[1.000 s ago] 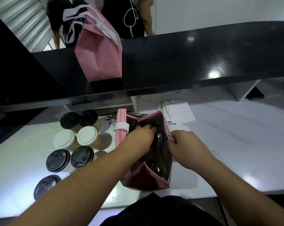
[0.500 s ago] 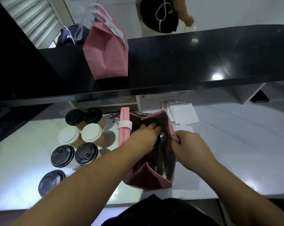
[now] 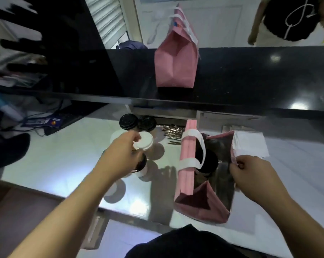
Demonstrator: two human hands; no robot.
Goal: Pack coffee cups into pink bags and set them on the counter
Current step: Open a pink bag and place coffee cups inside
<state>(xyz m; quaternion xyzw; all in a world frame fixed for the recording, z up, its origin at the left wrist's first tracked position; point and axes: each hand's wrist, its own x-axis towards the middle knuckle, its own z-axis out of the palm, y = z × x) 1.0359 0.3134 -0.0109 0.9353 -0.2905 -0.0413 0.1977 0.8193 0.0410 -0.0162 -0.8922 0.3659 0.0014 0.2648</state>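
Note:
An open pink bag (image 3: 187, 164) with white handles stands on the white worktop, and a black-lidded cup (image 3: 209, 162) sits inside it. My right hand (image 3: 250, 174) pinches the bag's right rim and holds it open. My left hand (image 3: 120, 155) is over the group of cups to the left, its fingers curled round a white-lidded cup (image 3: 144, 141). Two black-lidded cups (image 3: 128, 121) stand behind it; another black lid (image 3: 141, 163) shows under my hand. A second pink bag (image 3: 176, 60) stands upright on the black counter (image 3: 250, 75).
Metal utensils (image 3: 173, 130) lie behind the bag, white papers (image 3: 248, 144) at its right. A keyboard and cables (image 3: 64, 118) sit at far left, with a dark object (image 3: 8, 149) near the worktop's edge. A person in a dark top (image 3: 287, 17) stands beyond the counter.
My left hand has come out of the pink bag and moved left onto the white-lidded cup. The right hand still holds the bag's rim. The view has swung left.

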